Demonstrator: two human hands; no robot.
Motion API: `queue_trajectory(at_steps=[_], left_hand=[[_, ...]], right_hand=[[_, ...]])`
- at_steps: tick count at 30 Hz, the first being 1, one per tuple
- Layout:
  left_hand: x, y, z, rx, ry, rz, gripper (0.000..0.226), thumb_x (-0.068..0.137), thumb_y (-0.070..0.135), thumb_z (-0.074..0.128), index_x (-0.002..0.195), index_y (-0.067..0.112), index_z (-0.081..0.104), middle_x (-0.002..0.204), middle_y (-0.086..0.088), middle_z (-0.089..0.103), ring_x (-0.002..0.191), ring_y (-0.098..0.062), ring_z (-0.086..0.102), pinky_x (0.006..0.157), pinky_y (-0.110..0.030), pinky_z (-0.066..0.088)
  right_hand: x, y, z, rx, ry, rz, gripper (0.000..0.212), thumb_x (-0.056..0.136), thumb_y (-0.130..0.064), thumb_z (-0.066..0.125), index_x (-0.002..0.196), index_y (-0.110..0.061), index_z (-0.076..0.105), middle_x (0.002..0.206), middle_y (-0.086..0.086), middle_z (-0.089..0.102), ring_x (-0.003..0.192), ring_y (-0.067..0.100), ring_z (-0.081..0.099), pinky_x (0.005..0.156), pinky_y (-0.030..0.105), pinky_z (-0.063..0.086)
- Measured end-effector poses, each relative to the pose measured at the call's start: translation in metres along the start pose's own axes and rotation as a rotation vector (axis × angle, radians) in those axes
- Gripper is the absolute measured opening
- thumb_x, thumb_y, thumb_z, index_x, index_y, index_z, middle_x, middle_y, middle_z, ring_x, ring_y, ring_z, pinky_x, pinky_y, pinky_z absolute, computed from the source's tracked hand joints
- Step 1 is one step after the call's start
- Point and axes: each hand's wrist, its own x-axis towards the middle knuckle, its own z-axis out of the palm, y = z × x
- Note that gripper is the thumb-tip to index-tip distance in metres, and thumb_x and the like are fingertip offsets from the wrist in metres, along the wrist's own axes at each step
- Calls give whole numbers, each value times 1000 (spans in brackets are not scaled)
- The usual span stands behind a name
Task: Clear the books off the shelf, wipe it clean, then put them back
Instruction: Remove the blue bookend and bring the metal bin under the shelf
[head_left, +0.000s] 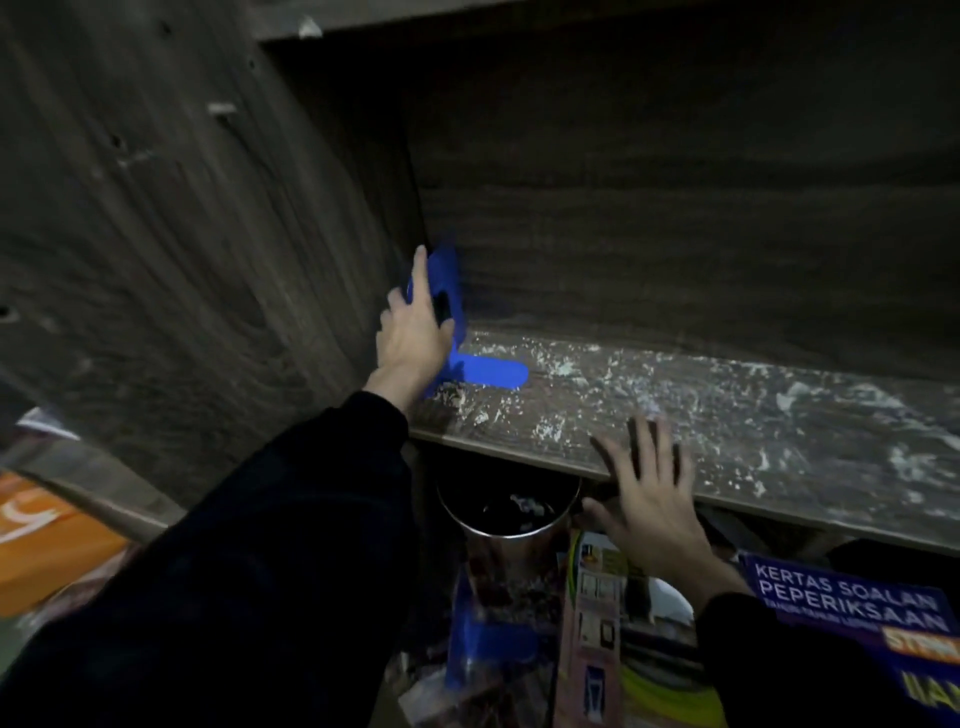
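A blue plastic tool (488, 373) is gripped by the left hand (415, 338) in the back left corner of one grained wooden shelf (727, 415) flecked with white dust. The right hand (644, 483) is laid flat, fingers spread, on its front edge. One glossy blue book (852, 608) is seen below right.

What seems a scraper (488, 371) in shelf (727, 410) back-left corner; bin (514, 551) under front edge, book (852, 603) rightward.

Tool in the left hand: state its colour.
The tool is bright blue; head view shows it.
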Motion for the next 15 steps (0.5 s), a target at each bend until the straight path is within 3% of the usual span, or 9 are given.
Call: queue_trajectory(at_steps=[2,4,7,10,13,15], left_hand=[[9,-4,-2,-56,-72,-30,81,95,19,53,150,36,-4,127,-25,50,112,-43,52,94,-45,42],[12,-6,-5,-76,-43,-19,71,94,12,46,149,37,8,112,-23,57,104,-42,56,84,-39,42],[4,0,-5,-107,41,5,71,84,-1,42,145,32,23,97,-19,56,98,-41,57,80,-39,43],[-12,4,-9,-141,145,47,76,78,-6,40,142,34,29,83,-11,52,81,-33,53,72,-36,40],[-29,4,-24,-198,260,150,75,77,-7,41,139,36,34,78,-9,58,73,-28,55,73,-35,42],[-42,3,-37,-200,338,221,68,81,-4,45,136,35,38,74,-3,56,68,-24,51,70,-31,39]], right_hand=[[1,3,3,-62,-76,-29,78,79,-62,42,144,-20,30,157,21,13,145,36,1,110,51,1],[2,3,3,-84,-101,-32,83,77,-66,40,144,-19,30,157,20,16,144,36,5,109,52,3],[4,3,1,-107,-91,-44,84,75,-68,39,142,-16,34,155,17,24,142,37,11,107,54,4],[4,3,2,-87,-116,-55,86,75,-69,39,142,-16,31,156,16,20,143,36,8,107,53,-5],[4,4,3,-74,-133,-56,89,75,-73,34,145,-19,24,159,14,9,144,32,-3,108,52,-10],[5,2,-3,-58,-165,-44,96,72,-79,28,149,-23,10,158,11,-15,142,28,-22,107,49,-21]])
